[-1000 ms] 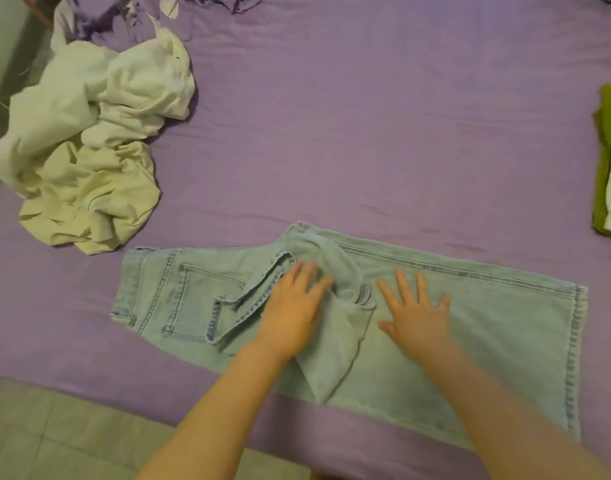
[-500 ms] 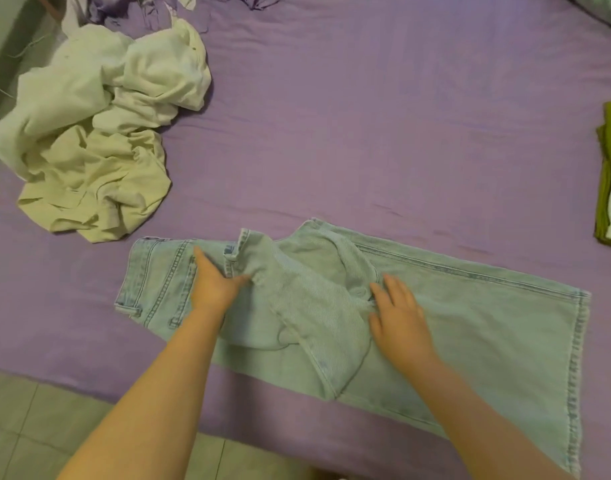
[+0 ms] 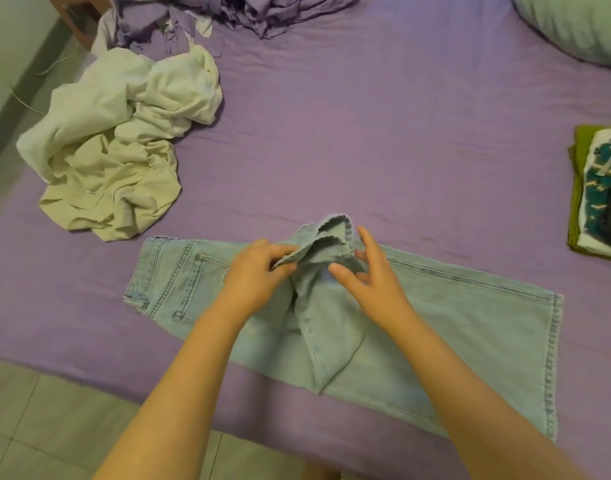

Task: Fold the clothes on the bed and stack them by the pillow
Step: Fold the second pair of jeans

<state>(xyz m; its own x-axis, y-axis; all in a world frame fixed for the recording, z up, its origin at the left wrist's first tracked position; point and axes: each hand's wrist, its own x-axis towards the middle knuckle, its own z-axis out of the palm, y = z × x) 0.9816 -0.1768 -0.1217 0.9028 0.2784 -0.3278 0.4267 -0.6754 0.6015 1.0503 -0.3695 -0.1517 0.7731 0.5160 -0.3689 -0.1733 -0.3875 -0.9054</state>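
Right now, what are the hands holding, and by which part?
The left hand pinches the jeans by the raised crotch flap near the middle. The right hand has spread fingers beside that flap, gripping nothing.

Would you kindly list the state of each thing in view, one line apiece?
Jeans: spread flat on the bed, crotch flap lifted.
Left hand: pinches the flap's edge.
Right hand: fingers spread, touching the flap.
Pale clothes: crumpled, unfolded.
Stack: folded, at the bed's right edge.
Pillow: lying at the top right.
Bed: covered by a purple sheet.
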